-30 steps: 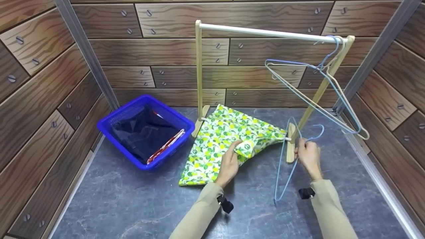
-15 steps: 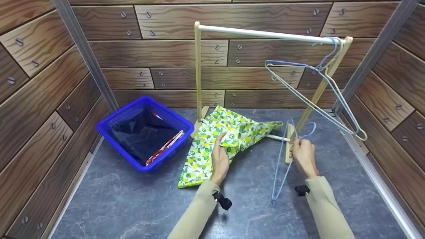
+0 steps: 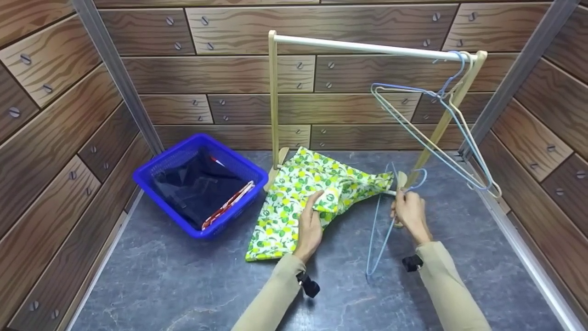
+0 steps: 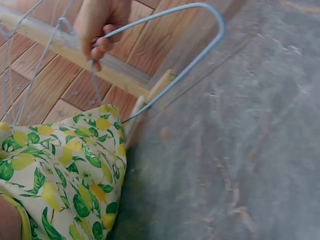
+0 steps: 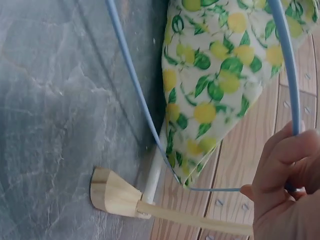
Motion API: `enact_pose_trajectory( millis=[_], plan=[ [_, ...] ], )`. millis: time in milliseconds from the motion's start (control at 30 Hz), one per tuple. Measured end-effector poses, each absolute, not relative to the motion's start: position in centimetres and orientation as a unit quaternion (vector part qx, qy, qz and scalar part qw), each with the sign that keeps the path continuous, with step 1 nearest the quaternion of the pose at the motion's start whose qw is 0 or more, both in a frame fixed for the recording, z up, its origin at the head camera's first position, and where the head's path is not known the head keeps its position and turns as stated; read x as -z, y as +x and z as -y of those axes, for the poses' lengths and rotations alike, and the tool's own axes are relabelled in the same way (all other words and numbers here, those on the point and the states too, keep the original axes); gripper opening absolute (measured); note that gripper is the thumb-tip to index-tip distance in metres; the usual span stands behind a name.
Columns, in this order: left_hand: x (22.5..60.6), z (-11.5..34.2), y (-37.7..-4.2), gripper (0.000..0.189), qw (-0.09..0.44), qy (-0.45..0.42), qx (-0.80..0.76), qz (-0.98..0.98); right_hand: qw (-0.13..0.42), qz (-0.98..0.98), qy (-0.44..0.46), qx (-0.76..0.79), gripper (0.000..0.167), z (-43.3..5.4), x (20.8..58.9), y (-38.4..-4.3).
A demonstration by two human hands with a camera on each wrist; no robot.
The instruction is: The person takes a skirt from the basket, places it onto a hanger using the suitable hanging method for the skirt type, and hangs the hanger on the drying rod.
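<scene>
In the head view, a white cloth with a yellow lemon and green leaf print (image 3: 285,197) lies spread across the foot of the rack. My left hand (image 3: 309,230) grips a turned-up fold at its near edge, thumb on top. My right hand (image 3: 411,214) holds a light blue wire hanger (image 5: 290,65) by its upper part, the hook pointing up and right. Near the cloth's narrow right end, the hanger's lower loop hangs towards me. The right wrist view has the cloth's tip (image 5: 187,172) at one corner of the hanger; whether they touch I cannot tell.
A wooden rack with a white top bar (image 3: 367,47) stands behind the cloth. At the bar's right end hang a blue hanger (image 3: 404,86) and a cream one (image 3: 475,151). Left of the rack is a blue basket (image 3: 172,211) holding dark and red-white cloth.
My right hand has moved left with the hanger, closer to the cloth. My left hand drew the cloth left, then brought it partly back right, its narrow end shifting with it.
</scene>
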State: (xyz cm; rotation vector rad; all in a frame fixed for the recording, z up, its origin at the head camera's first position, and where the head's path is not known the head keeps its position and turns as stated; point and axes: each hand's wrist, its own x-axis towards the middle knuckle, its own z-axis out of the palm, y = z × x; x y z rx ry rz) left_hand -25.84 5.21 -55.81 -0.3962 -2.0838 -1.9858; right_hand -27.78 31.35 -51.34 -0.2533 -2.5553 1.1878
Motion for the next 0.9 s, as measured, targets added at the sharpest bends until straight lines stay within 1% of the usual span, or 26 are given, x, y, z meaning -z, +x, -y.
enact_pose_trajectory(
  millis=[67,233,333,467,567,633,767,900],
  plan=[
    [56.1,-5.5,-25.7,0.057,0.111,-0.153,0.67,0.718,0.151,0.891,-0.086,-0.419,0.047,-31.1,51.4,-27.8],
    [56.5,-6.2,-25.3,0.058,0.1,-0.204,0.633,0.74,0.114,0.882,-0.09,-0.449,0.054,-30.4,51.5,-27.7],
    [56.8,-6.6,-25.1,0.057,0.099,-0.248,0.584,0.766,0.104,0.877,-0.083,-0.462,0.052,-30.0,51.4,-27.7],
    [57.2,-6.9,-24.8,0.051,0.116,-0.332,0.48,0.804,0.1,0.869,-0.08,-0.477,0.048,-29.7,51.0,-27.7],
    [57.5,-7.1,-24.5,0.052,0.135,-0.381,0.373,0.835,0.091,0.865,-0.091,-0.484,0.051,-29.5,50.8,-27.7],
    [57.6,-7.3,-24.3,0.056,0.135,-0.402,0.303,0.854,0.081,0.862,-0.098,-0.49,0.055,-29.4,50.6,-27.7],
    [57.7,-7.5,-24.0,0.063,0.095,-0.425,0.221,0.873,0.061,0.855,-0.103,-0.504,0.059,-29.2,50.7,-27.6],
    [57.5,-7.8,-23.8,0.055,0.034,-0.407,0.257,0.876,0.061,0.857,-0.095,-0.502,0.059,-28.9,50.9,-27.5]
  ],
)
